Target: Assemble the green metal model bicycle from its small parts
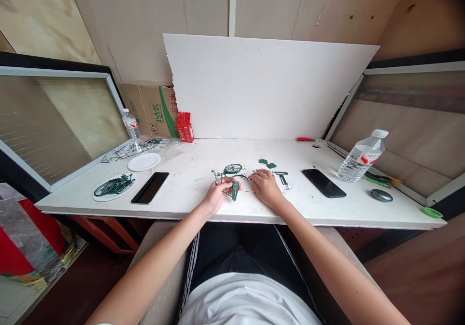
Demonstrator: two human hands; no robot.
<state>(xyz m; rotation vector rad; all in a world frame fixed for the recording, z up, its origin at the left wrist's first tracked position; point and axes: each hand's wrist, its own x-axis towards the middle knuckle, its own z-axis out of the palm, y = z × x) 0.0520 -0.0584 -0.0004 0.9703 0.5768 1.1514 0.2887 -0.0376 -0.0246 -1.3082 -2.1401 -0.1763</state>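
Near the table's front edge, my left hand [217, 195] is closed on a small green bicycle frame [235, 189], whose chain guard faces up. Just behind it a dark spoked wheel with a green fender [233, 168] shows, and a curved green piece [240, 176] extends towards my right hand. My right hand [265, 187] rests low over the tabletop with its fingertips down by small thin parts; whether it pinches any of them is too small to tell. Right of it lie thin green and black parts [284, 181], and behind it two flat green pieces [271, 165].
On the white table [203, 153], a plate of green parts [114, 187], a white lid [144, 162] and a phone [150, 188] stand left. Right are a black phone [324, 183], a water bottle [363, 156] and a mouse [381, 195]. A red box [185, 127] stands at the back.
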